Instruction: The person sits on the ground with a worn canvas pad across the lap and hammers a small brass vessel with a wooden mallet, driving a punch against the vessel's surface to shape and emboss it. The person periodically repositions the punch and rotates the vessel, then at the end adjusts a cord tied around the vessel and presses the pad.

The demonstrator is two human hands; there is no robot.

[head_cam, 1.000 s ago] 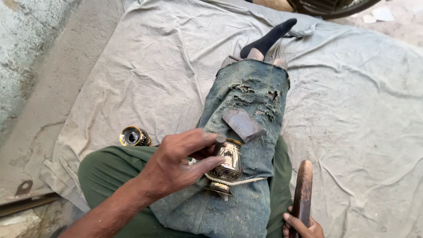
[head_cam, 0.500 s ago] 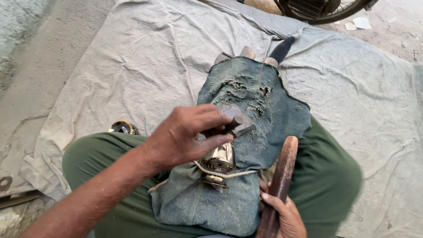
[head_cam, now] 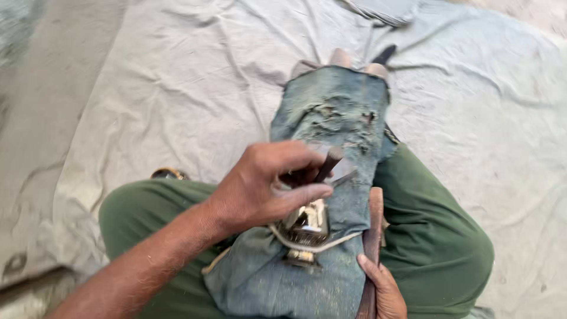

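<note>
1. On the seated person's lap, over a worn, frayed piece of blue denim cloth (head_cam: 331, 118), sits a small shiny brass-coloured metal fitting (head_cam: 307, 227). It lies near the lower middle of the cloth, between the two thighs, and a pale cord (head_cam: 322, 247) loops around its lower part.
2. Just above the fitting, the left hand (head_cam: 266, 186) is curled tight around a short dark metal punch (head_cam: 328, 163). The thumb runs along the underside and the fingers fold over the top. The punch tilts, its upper end sticking out past the knuckles. Its lower tip is hidden behind the thumb, so I cannot tell whether it touches the fitting.
3. At the lower right edge, the right hand (head_cam: 384, 289) grips a long brown wooden handle (head_cam: 371, 236). The handle stands nearly upright just beside the denim cloth, close to the fitting but apart from it. Its bottom end runs out of view.
4. Under the cloth are dark green trousers (head_cam: 437, 236), the knees spread to either side.
5. Beyond the far end of the denim, two toes (head_cam: 354, 59) peek out, with a dark sock (head_cam: 385, 54) beside them.
6. Behind the left knee, a small round brass-coloured piece (head_cam: 168, 173) rests on the ground, mostly hidden.
7. Beneath everything spreads a wrinkled, stained grey canvas sheet (head_cam: 177, 88).
</note>
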